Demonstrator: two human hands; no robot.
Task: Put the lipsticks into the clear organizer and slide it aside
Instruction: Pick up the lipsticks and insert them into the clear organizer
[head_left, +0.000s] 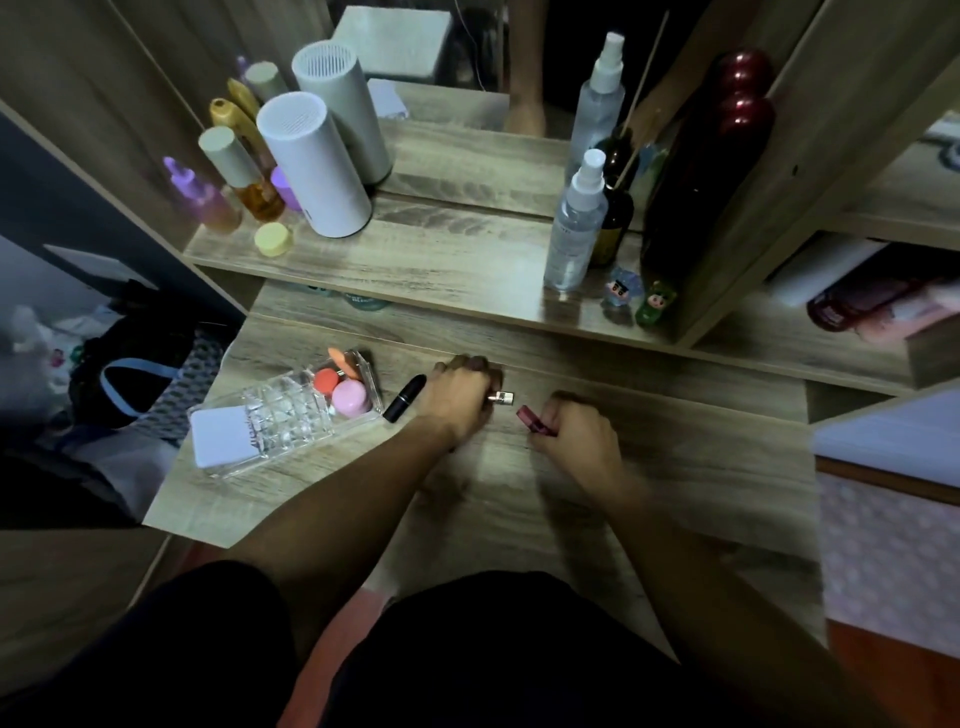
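**Both hands closed on lipsticks, organizer to the left**

Much of each lipstick was hidden — only a silver, square-ended tip (501, 398) showed past the curled fingers of the left hand (457, 397), and only a dark red end (530, 418) poked out of the closed right hand (579, 436). A black bullet-shaped lipstick (404, 398) lay loose on the wood-grain tabletop (675, 457), just left of the left hand. Beyond it sat the clear plastic organizer (291, 410) — its grid cells hard to make out, pink and orange sponges at its far end.
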